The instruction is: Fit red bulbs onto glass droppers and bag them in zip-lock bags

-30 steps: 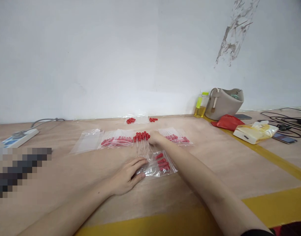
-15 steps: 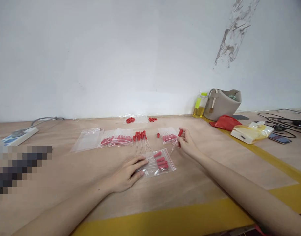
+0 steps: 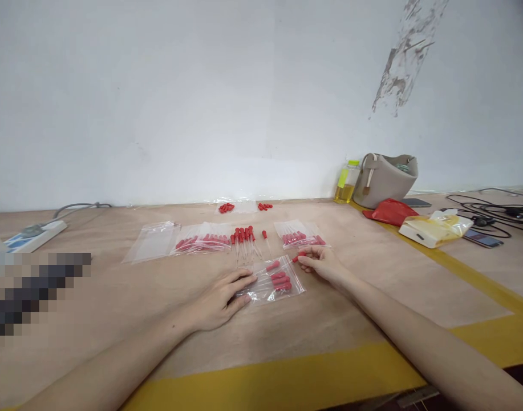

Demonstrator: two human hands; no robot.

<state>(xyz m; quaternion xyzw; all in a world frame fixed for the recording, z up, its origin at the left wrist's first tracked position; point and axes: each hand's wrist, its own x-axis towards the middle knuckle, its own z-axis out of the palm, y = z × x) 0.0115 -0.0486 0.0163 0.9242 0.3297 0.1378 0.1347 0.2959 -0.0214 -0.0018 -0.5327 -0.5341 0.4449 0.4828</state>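
My left hand [image 3: 222, 298] lies with fingers stretched and thumb apart on the left end of a clear zip bag [image 3: 261, 293]. Inside the bag, several droppers [image 3: 281, 279] have their red bulbs toward the red-lined mouth on the right. At that mouth, my right hand [image 3: 321, 264] pinches another dropper [image 3: 298, 258] by its red bulb. Its thin tube points left and down at the bag's upper right edge; whether the tip is inside, I cannot tell. Behind the bag lie a row of loose droppers [image 3: 243, 235] and a single dropper [image 3: 264, 235].
Filled bags [image 3: 205, 242] and flat bags [image 3: 152, 240] lie left; another filled bag [image 3: 299, 235] lies behind my right hand. Red bulbs [image 3: 227, 208] rest near the wall. At right are a bottle [image 3: 345, 185], grey handbag [image 3: 385, 182], tissue pack [image 3: 432, 228] and cables [image 3: 509, 211].
My right hand has brought its dropper down and left to the bag's mouth, tilting it flatter. The single dropper behind has shifted left toward the row. My left hand stays in place.
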